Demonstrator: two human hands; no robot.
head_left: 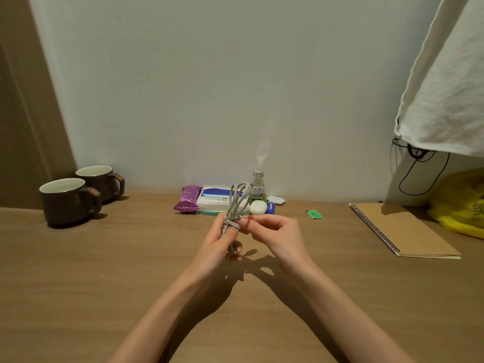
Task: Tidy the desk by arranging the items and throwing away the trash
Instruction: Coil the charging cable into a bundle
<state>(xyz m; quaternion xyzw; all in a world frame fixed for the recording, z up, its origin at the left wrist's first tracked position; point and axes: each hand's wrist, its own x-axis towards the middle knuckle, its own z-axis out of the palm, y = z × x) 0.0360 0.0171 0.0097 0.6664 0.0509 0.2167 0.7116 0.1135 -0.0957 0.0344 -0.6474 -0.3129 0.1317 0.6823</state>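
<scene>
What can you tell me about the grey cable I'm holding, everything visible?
The grey cable looks like a thin cord folded into long loops, with a few turns wrapped crosswise round the middle. It stands roughly upright above the desk, loops fanning out at the top. The left hand grips the bundle below the wrap; the right hand pinches it at the wrap.

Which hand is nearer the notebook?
Right. The right hand is left of the notebook; the left hand is farther left. Both hold the cable.
</scene>
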